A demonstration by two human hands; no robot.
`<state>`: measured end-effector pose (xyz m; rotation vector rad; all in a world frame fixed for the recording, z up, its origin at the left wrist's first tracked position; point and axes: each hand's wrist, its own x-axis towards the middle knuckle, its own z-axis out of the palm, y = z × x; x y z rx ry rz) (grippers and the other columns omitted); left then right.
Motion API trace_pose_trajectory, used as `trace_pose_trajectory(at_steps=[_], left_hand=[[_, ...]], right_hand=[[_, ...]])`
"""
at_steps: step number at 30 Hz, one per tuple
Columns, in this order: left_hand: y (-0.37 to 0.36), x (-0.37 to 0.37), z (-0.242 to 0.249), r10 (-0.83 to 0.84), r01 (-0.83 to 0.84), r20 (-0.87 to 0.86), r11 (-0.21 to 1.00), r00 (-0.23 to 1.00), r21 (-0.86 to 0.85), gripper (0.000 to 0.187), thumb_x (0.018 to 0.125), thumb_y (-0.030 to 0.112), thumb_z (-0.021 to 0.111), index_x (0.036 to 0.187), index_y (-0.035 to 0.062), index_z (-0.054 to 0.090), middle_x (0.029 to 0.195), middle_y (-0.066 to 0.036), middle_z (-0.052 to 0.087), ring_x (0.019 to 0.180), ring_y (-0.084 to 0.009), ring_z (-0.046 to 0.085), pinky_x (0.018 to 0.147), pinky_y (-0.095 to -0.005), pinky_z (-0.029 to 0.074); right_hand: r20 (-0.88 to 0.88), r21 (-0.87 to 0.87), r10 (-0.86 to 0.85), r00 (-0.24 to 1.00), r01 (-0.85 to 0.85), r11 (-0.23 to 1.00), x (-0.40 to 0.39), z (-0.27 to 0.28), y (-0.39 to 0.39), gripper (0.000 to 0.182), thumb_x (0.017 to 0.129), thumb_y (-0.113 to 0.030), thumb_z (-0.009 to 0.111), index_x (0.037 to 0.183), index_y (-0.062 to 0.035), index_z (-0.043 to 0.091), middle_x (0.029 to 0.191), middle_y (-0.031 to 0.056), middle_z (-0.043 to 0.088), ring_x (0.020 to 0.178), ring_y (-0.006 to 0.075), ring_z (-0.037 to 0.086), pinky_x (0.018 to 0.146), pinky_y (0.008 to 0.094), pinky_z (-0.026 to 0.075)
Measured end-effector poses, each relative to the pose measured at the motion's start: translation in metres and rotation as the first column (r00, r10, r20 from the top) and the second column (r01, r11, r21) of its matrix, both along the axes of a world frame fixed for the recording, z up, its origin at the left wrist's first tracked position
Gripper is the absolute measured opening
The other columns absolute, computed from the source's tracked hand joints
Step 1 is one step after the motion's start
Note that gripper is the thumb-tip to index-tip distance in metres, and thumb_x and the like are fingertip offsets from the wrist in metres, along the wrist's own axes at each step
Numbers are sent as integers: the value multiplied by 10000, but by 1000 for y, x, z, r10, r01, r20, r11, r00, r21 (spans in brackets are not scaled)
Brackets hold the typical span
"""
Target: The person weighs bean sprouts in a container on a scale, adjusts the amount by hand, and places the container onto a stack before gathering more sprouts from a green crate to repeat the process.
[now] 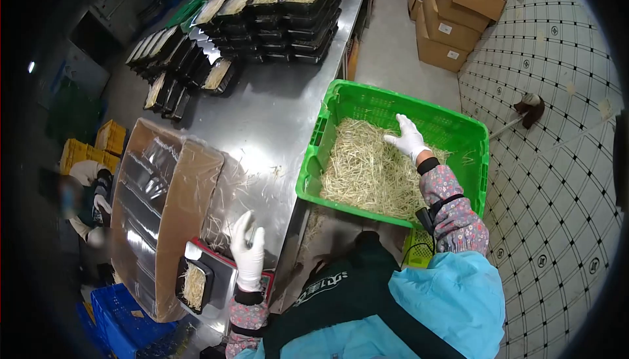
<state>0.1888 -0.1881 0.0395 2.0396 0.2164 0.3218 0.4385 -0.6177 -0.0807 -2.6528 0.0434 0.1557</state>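
Note:
My right hand (408,139), in a white glove, is over the bean sprouts (367,169) in a large green crate (468,139), its fingers apart and holding nothing visible. My left hand (248,251), also gloved in white, is open beside a weighing scale (223,288), its fingers slightly curled and spread. On the scale's metal plate rests a black tray (208,283) with a small heap of sprouts in it. Loose sprouts (219,224) are scattered over the metal table (262,119) just beyond my left hand.
A cardboard box (185,211) with plastic lining stands left of the scale. Stacked packed trays (278,21) fill the table's far end. Cartons (452,21) stand at the back right. Blue crates (124,316) are at lower left, near another person (88,192).

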Motion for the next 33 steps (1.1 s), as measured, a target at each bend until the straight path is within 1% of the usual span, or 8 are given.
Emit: trace_pose_trajectory(at_steps=[6,10,13,20,24,25,28,33], left_hand=[[-126,106,-42,-394,404,-91,881,915,246,367,838,75,717,1193,16,643,1176,-147,656,1085,-289,627,967,-358,483],[-154,130,-100,-407,425,-126,838,905,341,333,817,103,728,1141,56,670,1103,-120,683,999,-293,657,882,-369,524],[-158,131,-110,-339,372,-164,751,926,545,303,804,189,741,1090,105,689,1010,-72,704,863,-252,682,746,-350,548],[-163,138,-105,-347,431,-257,702,902,567,281,804,201,747,1056,92,689,993,-79,706,851,-261,687,738,-354,553],[-170,152,-105,-359,566,-459,673,813,476,465,827,245,735,1245,80,617,1169,-120,654,1037,-286,643,885,-365,528],[-170,164,-110,-441,668,-539,654,718,355,623,834,274,730,1377,67,505,1342,-162,550,1242,-327,526,1040,-399,439],[-196,227,-119,-554,767,-534,512,639,387,839,800,301,752,1479,31,338,1486,-213,392,1404,-408,322,1148,-458,308],[-234,347,-195,-484,839,-706,126,517,529,1001,679,245,810,1483,-21,276,1505,-255,339,1415,-435,287,1176,-438,265]], right_hand=[[-459,102,229,859,-205,973,82,-90,7,1022,749,-479,778,1509,-5,287,1549,215,316,1435,339,306,1163,385,298],[-372,154,320,871,-282,947,114,-155,32,1080,682,-519,798,1493,-1,308,1533,215,339,1422,350,323,1162,392,292],[-287,4,292,912,-304,953,120,-153,43,1004,624,-597,807,1339,29,482,1289,214,517,1250,359,469,1062,431,378],[-299,73,379,876,-374,924,104,-159,35,763,671,-549,789,1186,-21,591,1174,178,605,1129,329,573,976,416,457],[-114,122,389,914,-376,919,60,-159,25,673,748,-442,755,1247,-32,566,1242,165,568,1197,333,521,1016,418,423],[-116,119,375,920,-362,925,60,-156,21,673,748,-442,755,1247,-32,566,1242,165,568,1197,333,521,1016,418,423],[-189,207,408,893,-370,906,64,-149,11,749,775,-436,736,1357,-33,494,1374,182,495,1295,350,444,1094,430,356],[-300,252,260,918,-186,950,81,-158,-21,897,824,-523,674,1511,-70,317,1565,195,289,1445,377,260,1188,430,231]])
